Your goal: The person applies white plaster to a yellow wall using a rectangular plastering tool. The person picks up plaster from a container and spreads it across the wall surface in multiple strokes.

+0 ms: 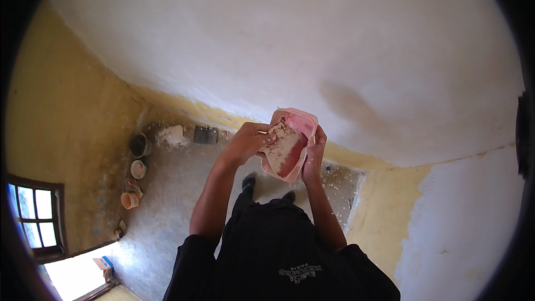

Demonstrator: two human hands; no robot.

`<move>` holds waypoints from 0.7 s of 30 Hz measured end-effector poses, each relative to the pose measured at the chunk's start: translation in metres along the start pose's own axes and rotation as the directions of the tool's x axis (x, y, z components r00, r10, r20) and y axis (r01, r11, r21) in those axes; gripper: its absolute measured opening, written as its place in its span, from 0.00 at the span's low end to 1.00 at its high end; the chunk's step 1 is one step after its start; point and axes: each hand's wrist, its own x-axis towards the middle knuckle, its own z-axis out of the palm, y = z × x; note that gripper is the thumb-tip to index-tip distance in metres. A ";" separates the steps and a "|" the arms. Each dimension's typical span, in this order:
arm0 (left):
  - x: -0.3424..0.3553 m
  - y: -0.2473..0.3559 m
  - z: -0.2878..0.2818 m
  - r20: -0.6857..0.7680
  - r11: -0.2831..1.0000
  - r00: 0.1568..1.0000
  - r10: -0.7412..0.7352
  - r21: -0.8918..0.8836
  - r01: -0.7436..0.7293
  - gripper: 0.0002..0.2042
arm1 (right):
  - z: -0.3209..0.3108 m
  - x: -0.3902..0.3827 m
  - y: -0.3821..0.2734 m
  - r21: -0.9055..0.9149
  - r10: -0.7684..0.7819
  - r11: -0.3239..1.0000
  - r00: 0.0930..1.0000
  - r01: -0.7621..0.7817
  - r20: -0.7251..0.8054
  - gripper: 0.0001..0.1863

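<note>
In front of my chest is a pink, box-like plastic tub with rounded corners, tilted so its inside shows. My right hand is closed round its right side, fingers along the outer wall. On the left, my left hand grips a flat reddish piece like a putty spreader, its thumb on the face. Pale, crumbly filler cakes that face, which lies over the tub's opening. My left fingers are partly hidden behind it, and whether they also touch the tub I cannot tell.
A large wall coated whitish stands close ahead, with bare yellow along its foot. Along the left wall sit a dark bucket, a pale-topped container and an orange tub. White powder lies beside a dark square.
</note>
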 end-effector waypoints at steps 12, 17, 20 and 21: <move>-0.013 -0.026 0.003 -0.033 0.975 0.995 0.091 -0.202 -0.096 0.16 | -0.045 -0.007 0.028 0.026 0.075 0.997 0.989 -0.072 -0.129 0.32; -0.040 -0.007 0.006 -0.028 0.888 0.963 0.267 -0.381 -0.258 0.17 | -0.063 -0.027 0.007 0.331 0.198 0.932 0.971 -0.145 -0.134 0.31; -0.061 0.071 0.025 -0.147 0.842 0.900 0.410 -0.317 -0.436 0.17 | -0.099 -0.023 -0.001 0.333 0.193 0.934 0.969 -0.133 -0.155 0.32; -0.069 0.098 0.036 -0.257 0.824 0.859 0.442 -0.263 -0.503 0.17 | -0.115 -0.020 0.001 0.334 0.182 0.935 0.969 -0.119 -0.164 0.31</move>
